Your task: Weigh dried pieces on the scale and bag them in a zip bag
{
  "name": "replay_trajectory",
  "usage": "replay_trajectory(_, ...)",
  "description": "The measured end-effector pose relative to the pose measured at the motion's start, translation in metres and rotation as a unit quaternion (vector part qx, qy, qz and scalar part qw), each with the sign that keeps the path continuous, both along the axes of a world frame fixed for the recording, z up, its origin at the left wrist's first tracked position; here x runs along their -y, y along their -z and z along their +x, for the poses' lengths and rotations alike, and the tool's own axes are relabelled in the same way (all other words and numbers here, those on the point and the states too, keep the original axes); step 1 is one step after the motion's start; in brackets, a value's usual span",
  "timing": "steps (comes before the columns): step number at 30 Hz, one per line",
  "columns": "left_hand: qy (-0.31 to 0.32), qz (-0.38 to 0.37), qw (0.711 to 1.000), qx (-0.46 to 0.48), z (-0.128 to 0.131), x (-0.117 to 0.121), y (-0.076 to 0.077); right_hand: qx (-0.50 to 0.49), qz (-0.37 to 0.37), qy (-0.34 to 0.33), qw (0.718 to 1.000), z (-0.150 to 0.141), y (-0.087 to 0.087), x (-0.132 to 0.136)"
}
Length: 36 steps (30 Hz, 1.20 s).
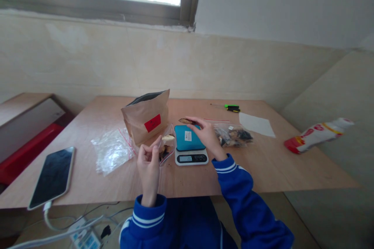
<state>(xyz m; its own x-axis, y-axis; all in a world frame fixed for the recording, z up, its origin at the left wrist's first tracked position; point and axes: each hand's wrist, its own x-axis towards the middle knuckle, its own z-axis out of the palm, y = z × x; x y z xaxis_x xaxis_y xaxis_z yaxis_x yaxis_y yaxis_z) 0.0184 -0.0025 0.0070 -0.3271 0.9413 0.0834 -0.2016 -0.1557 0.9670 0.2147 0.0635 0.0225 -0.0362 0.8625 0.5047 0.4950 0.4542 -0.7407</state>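
Observation:
My left hand (149, 157) is closed in a pinch at the edge of a small clear zip bag (171, 155). Brown and pale dried pieces (165, 149) lie inside that bag. Between the fingertips of my right hand (204, 130) is a flat brown dried piece (186, 121), held above the far edge of a kitchen scale (179, 160). The scale has a teal platform with a white label, and its display is lit, but the digits are too small to read surely. Behind my left hand stands an open brown paper pouch (146, 118) with a red label.
Flat clear zip bags (112, 153) lie left of the pouch, near a tablet (52, 177) on a white cable. Filled zip bags (236, 137) are right of the scale. Beyond are screwdrivers (232, 107), white paper (257, 123) and a tilted-looking bottle (318, 134).

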Motion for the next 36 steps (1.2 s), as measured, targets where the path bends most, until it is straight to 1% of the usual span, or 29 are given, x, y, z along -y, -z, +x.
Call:
replay_trajectory(1,0.002,0.000,1.000,-0.005,0.000,0.000,0.000,0.005,0.014,-0.023,1.000,-0.008,-0.010,0.005)
replay_trajectory(3,0.006,0.003,1.000,-0.011,0.000,0.000,0.000,0.066,0.037,-0.084,0.994,-0.023,-0.028,0.015)
replay_trajectory(5,0.007,0.009,1.000,-0.010,0.000,0.000,0.001,0.158,0.057,-0.140,0.976,-0.034,-0.040,0.023)
replay_trajectory(7,0.005,0.014,1.000,0.001,0.000,0.000,0.001,0.243,0.067,-0.172,0.952,-0.041,-0.047,0.029)
replay_trajectory(10,0.003,0.023,1.000,0.017,-0.002,0.001,0.000,0.309,0.061,-0.192,0.929,-0.047,-0.047,0.032)
replay_trajectory(13,0.014,0.037,0.999,0.009,-0.002,0.002,-0.004,0.317,0.050,-0.228,0.919,-0.054,-0.043,0.031)
replay_trajectory(16,0.058,0.051,0.997,-0.010,-0.002,0.004,-0.007,0.315,0.021,-0.250,0.915,-0.060,-0.041,0.029)
replay_trajectory(19,0.075,0.054,0.996,-0.014,-0.002,0.005,-0.008,0.315,0.006,-0.230,0.921,-0.058,-0.042,0.030)
replay_trajectory(20,0.077,0.051,0.996,-0.005,-0.003,0.006,-0.008,0.298,0.005,-0.223,0.928,-0.055,-0.044,0.031)
replay_trajectory(22,0.080,0.042,0.995,0.029,-0.006,0.005,-0.008,0.226,0.007,-0.198,0.954,-0.045,-0.046,0.035)
replay_trajectory(24,0.088,0.023,0.993,0.070,-0.011,0.004,-0.010,0.125,0.006,-0.141,0.982,-0.030,-0.045,0.040)
replay_trajectory(26,0.103,-0.001,0.989,0.101,-0.016,0.004,-0.015,0.033,-0.011,-0.085,0.996,-0.017,-0.039,0.046)
replay_trajectory(27,0.119,-0.013,0.987,0.112,-0.019,0.004,-0.018,-0.002,-0.031,-0.077,0.997,-0.011,-0.035,0.049)
replay_trajectory(28,0.141,-0.023,0.982,0.120,-0.021,0.005,-0.021,-0.030,-0.055,-0.084,0.994,-0.007,-0.030,0.053)
replay_trajectory(30,0.195,-0.038,0.971,0.136,-0.023,0.006,-0.028,-0.068,-0.102,-0.118,0.985,-0.003,-0.019,0.060)
replay_trajectory(32,0.249,-0.056,0.956,0.148,-0.023,0.007,-0.033,-0.098,-0.128,-0.137,0.977,-0.005,-0.010,0.067)
replay_trajectory(34,0.280,-0.069,0.947,0.143,-0.021,0.007,-0.036,-0.142,-0.128,-0.112,0.975,-0.011,-0.003,0.074)
replay_trajectory(36,0.289,-0.074,0.946,0.123,-0.019,0.005,-0.035,-0.198,-0.112,-0.051,0.972,-0.018,0.001,0.079)
